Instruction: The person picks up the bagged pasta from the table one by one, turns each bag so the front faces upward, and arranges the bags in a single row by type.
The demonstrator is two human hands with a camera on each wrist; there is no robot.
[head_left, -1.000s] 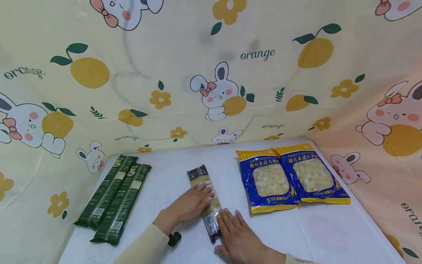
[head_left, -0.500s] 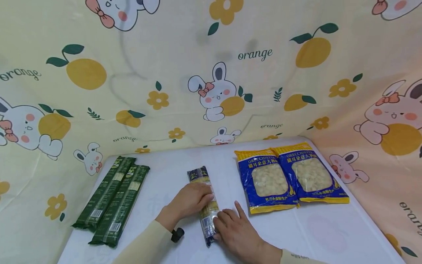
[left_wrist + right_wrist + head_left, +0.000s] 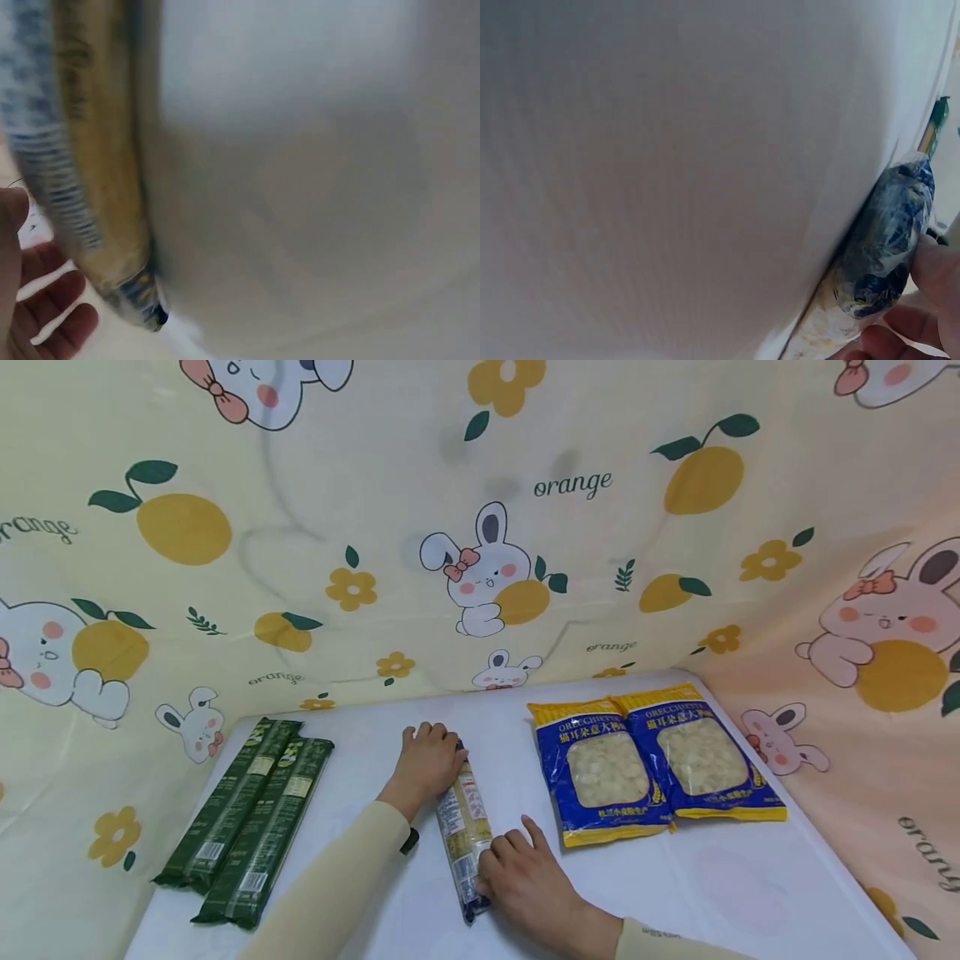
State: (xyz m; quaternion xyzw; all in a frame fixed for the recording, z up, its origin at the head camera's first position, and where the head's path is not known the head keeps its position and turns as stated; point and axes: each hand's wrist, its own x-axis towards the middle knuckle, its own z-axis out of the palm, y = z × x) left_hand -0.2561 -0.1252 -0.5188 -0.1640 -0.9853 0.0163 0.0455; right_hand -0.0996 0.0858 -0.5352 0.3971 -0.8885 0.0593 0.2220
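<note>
A long, narrow clear-and-blue pasta packet (image 3: 463, 827) lies lengthwise mid-table, its yellowish contents showing through the wrap. My left hand (image 3: 429, 760) is over its far end and partly covers it. In the left wrist view, that hand's thumb and spread fingers (image 3: 64, 300) appear beside the packet's end, not closed around it. At the near end, my right hand (image 3: 525, 877) holds the packet's right side with bent fingers. The right wrist view has the thumb against the dark blue end of the packet (image 3: 881, 240), with other fingers partly hidden below.
Two dark green long packets (image 3: 255, 827) lie side by side at the left. Two blue-and-yellow orecchiette bags (image 3: 611, 777) overlap at the right on the white table (image 3: 720, 877). A printed curtain (image 3: 375, 527) hangs behind and at the sides.
My left hand has moved from the packet's middle to its far end. My right hand's fingers, flat at first, have bent against the near end. The packet has turned slightly, its near end shifting left.
</note>
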